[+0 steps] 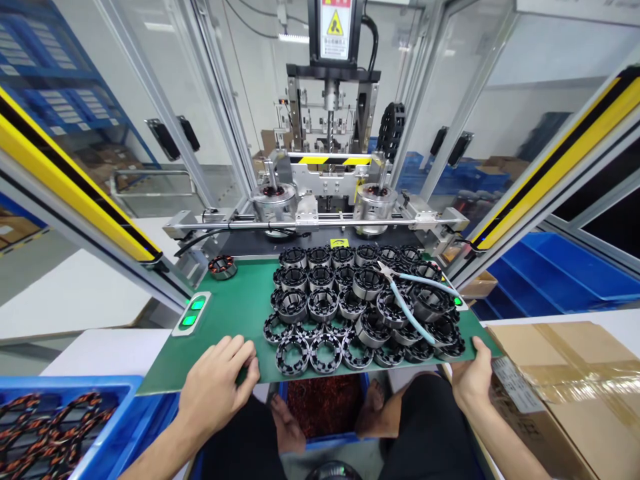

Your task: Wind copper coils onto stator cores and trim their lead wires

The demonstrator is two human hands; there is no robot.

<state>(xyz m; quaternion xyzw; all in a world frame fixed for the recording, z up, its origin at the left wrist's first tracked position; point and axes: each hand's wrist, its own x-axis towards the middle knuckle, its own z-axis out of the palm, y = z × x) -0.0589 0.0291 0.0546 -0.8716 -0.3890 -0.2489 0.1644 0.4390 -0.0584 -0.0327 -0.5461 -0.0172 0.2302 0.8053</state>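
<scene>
My left hand (220, 380) rests at the front edge of the green work surface (230, 300), its fingers curled; whether anything is inside them is hidden. My right hand (473, 373) is at the surface's front right corner, thumb on top and the fingers hidden below the edge. Between the hands stand stacked rows of black and silver stator rings (323, 303). Pliers with light blue handles (410, 313) lie open on top of the rings at the right. One ring with orange windings (222, 267) sits alone at the back left.
Behind the surface is a machine with two metal cylinders (275, 203) and a crossbar (320, 225). Green-lit buttons (194, 312) flank the surface. A blue bin (120, 400) of wound rings is at lower left, a cardboard box (575, 373) at right, a bin of reddish bits (325, 407) below.
</scene>
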